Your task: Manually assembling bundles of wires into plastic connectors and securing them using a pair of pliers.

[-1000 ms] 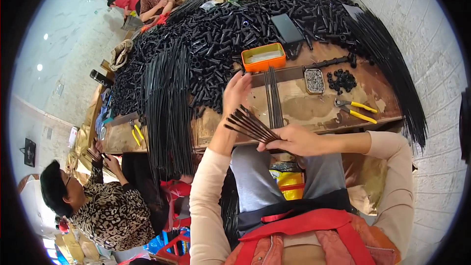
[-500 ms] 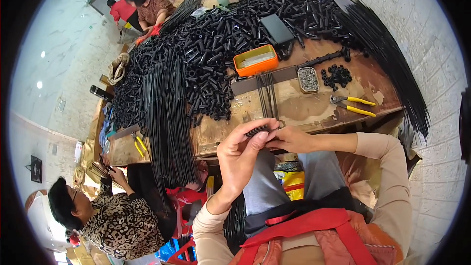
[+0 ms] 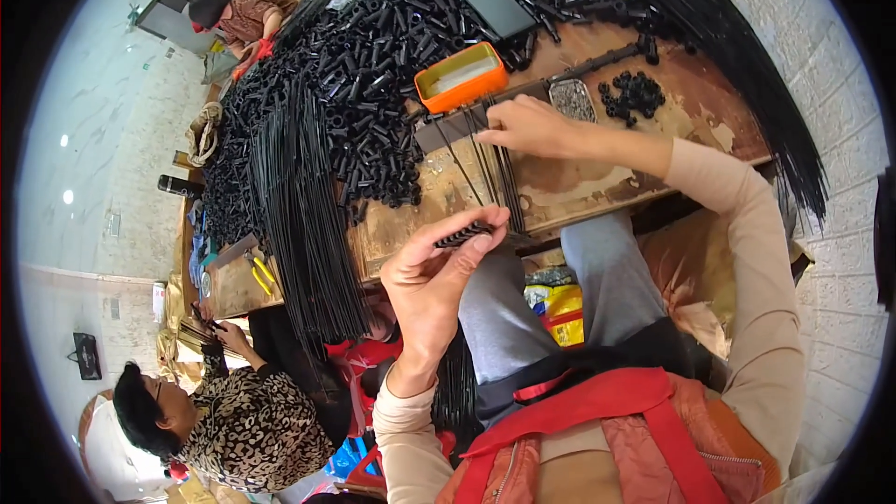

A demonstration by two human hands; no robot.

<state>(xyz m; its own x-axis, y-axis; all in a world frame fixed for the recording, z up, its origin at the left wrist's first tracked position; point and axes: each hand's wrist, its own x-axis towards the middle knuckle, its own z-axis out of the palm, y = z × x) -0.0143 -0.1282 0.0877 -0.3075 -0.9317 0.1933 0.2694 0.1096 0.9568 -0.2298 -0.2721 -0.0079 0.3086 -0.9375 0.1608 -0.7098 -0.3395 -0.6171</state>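
Black rods (image 3: 464, 234) are gripped in the left hand (image 3: 431, 271), apparently to keep ends together; the right hand (image 3: 525, 126) is curled near thin rods (image 3: 504, 177) on the bench (image 3: 571, 177), grip unclear.

Your L hand (image 3: 425, 271) is close in, fingers curled, thumb bent over. Your R arm (image 3: 733, 215) reaches fwd & inward, elbow bent, R hand (image 3: 534, 126) w/ bent fingers pointing left.
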